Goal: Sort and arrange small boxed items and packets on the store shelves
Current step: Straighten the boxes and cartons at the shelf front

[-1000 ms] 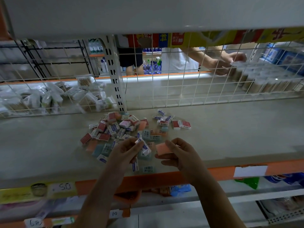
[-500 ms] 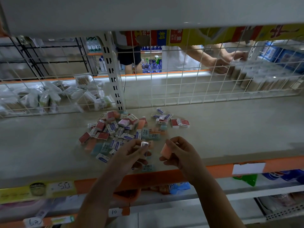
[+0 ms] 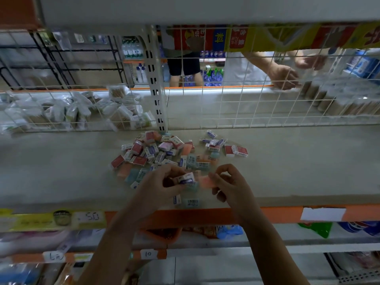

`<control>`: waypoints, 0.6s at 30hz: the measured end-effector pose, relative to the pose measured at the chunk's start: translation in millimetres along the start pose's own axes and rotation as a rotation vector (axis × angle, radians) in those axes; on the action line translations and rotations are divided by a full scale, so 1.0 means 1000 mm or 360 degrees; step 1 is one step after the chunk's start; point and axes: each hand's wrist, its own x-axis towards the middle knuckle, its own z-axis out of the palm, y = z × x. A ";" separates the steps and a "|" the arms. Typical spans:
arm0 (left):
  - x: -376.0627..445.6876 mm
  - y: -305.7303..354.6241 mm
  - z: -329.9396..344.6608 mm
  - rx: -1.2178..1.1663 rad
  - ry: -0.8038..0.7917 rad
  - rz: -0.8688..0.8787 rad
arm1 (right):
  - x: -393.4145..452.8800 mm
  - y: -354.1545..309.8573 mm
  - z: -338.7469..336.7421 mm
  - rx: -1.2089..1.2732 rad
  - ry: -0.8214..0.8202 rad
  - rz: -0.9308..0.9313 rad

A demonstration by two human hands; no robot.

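A loose pile of small boxes (image 3: pixel 156 153) in red, white, blue and orange lies on the grey shelf (image 3: pixel 298 167), near the wire back panel. A smaller group of boxes (image 3: pixel 226 147) sits just to its right. My left hand (image 3: pixel 164 182) grips small white and blue boxes (image 3: pixel 187 178) at the pile's front edge. My right hand (image 3: pixel 228 182) pinches an orange box (image 3: pixel 205 181) right beside them. Two more boxes (image 3: pixel 185 200) lie on the shelf below my hands.
A white wire grid (image 3: pixel 246 108) backs the shelf, with an upright post (image 3: pixel 154 83) in the middle. Behind it lie clear packets (image 3: pixel 67 112) at left and another person's hands (image 3: pixel 285 77) at right. Orange price rail (image 3: pixel 267 214) edges the front; lower shelves hold goods.
My left hand has turned and brought its white and blue boxes up toward my right hand. The orange box in my right hand moved closer to them. The camera view shifted slightly.
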 end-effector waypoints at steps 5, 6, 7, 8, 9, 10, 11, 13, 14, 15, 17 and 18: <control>-0.014 -0.007 -0.031 0.0198 0.0112 0.0054 | 0.007 -0.001 0.029 0.0215 -0.0059 0.0078; -0.020 -0.008 -0.039 0.0214 0.0144 0.0068 | 0.008 -0.002 0.037 0.0258 -0.0090 0.0112; -0.026 -0.008 -0.047 0.0221 0.0184 0.0073 | 0.009 -0.004 0.046 0.0283 -0.0127 0.0144; -0.031 -0.011 -0.057 0.0225 0.0230 0.0066 | 0.010 -0.005 0.056 0.0295 -0.0163 0.0160; -0.038 -0.014 -0.068 0.0233 0.0280 0.0056 | 0.010 -0.007 0.067 0.0304 -0.0207 0.0160; -0.044 -0.019 -0.080 0.0247 0.0331 0.0041 | 0.011 -0.009 0.080 0.0308 -0.0256 0.0149; -0.051 -0.025 -0.093 0.0264 0.0378 0.0022 | 0.011 -0.011 0.093 0.0291 -0.0314 0.0128; -0.066 -0.038 -0.122 0.0293 0.0452 -0.0024 | 0.011 -0.014 0.125 0.0216 -0.0411 0.0094; -0.074 -0.045 -0.138 0.0304 0.0476 -0.0043 | 0.011 -0.016 0.143 0.0194 -0.0448 0.0084; -0.083 -0.050 -0.154 0.0323 0.0492 -0.0063 | 0.010 -0.017 0.160 0.0176 -0.0484 0.0071; -0.104 -0.062 -0.187 0.0367 0.0529 -0.0111 | 0.008 -0.018 0.200 0.0110 -0.0570 0.0047; -0.115 -0.069 -0.203 0.0368 0.0560 -0.0127 | 0.007 -0.019 0.220 0.0075 -0.0619 0.0027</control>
